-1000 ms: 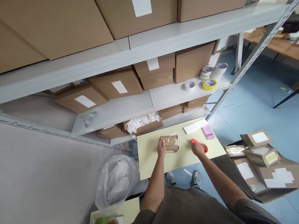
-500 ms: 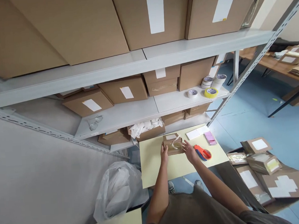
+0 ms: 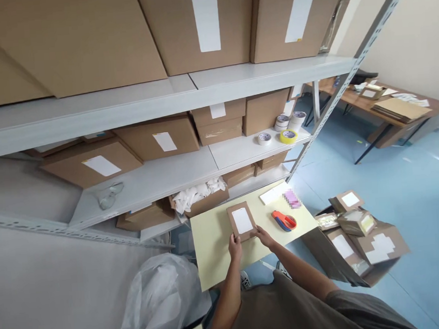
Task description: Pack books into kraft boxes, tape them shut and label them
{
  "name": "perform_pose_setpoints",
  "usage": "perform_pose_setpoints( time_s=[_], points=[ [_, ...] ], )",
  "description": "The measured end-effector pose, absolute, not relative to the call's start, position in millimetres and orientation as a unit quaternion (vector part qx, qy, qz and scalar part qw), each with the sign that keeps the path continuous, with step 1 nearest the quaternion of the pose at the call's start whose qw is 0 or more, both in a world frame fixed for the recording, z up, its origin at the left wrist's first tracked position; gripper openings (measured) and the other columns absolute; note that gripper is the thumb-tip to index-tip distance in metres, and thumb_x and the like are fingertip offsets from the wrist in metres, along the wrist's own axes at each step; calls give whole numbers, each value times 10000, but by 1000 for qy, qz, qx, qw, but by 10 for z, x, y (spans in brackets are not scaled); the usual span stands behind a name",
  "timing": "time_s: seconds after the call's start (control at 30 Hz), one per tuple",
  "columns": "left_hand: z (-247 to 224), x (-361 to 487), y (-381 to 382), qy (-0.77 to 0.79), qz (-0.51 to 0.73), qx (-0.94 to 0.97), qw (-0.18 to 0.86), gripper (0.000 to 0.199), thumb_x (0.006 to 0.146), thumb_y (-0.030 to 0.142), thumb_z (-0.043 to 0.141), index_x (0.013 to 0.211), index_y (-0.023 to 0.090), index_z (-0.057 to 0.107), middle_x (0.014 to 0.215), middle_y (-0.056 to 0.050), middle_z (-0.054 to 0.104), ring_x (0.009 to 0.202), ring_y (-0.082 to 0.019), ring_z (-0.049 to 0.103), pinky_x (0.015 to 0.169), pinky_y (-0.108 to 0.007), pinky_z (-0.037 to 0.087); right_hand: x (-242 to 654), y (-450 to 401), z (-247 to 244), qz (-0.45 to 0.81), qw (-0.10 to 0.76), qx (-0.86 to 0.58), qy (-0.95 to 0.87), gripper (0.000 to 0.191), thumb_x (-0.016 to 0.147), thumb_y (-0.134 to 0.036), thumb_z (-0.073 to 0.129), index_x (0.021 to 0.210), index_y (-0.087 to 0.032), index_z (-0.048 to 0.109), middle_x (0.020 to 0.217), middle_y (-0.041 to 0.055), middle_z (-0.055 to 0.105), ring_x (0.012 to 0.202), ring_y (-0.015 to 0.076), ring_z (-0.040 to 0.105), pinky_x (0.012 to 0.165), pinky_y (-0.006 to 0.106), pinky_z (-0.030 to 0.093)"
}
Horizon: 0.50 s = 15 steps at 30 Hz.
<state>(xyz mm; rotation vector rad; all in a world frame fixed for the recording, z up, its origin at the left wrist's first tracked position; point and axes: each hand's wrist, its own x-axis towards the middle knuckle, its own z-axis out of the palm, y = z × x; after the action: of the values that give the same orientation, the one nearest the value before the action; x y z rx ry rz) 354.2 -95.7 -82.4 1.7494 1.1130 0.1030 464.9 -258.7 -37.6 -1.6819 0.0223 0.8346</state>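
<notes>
The left hand [image 3: 235, 246] and right hand [image 3: 264, 237] are gripping the white-labelled cardboard box [image 3: 242, 220] by its near end, possibly risking a slip if either is loosening

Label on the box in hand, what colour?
White label on the brown box; best seen in the head view.

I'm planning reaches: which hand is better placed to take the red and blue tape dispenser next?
Probably the right hand: it holds the rectangular brown cardboard box on the side facing the dispenser. The left hand sits farther away.
</notes>
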Motion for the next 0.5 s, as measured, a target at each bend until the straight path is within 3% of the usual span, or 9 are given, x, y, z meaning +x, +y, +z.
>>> perform_pose_setpoints(
  time_s=[0.27, 0.5],
  points=[
    [-703, 3710, -914, 449, 6, 747, 490, 363, 927, 266, 585, 1277, 255, 681, 1325, -130, 763, 1237, -294, 732, 997, -349, 569, 4740, -2770, -264, 372, 608, -699, 62, 847, 704, -661, 866, 1432, -275, 672, 1555, 158, 624, 1477, 402, 536, 1213, 583, 413],
    [-729, 3757, -999, 491, 10, 742, 457, 418, 920, 260, 573, 1331, 264, 648, 1319, -120, 764, 1277, -295, 709, 1017, -362, 558, 5187, -2893, -62, 345, 621, -704, 15, 714, 767, -594, 837, 1398, -292, 697, 1486, 136, 680, 1415, 367, 609, 1199, 529, 461]
  ],
)
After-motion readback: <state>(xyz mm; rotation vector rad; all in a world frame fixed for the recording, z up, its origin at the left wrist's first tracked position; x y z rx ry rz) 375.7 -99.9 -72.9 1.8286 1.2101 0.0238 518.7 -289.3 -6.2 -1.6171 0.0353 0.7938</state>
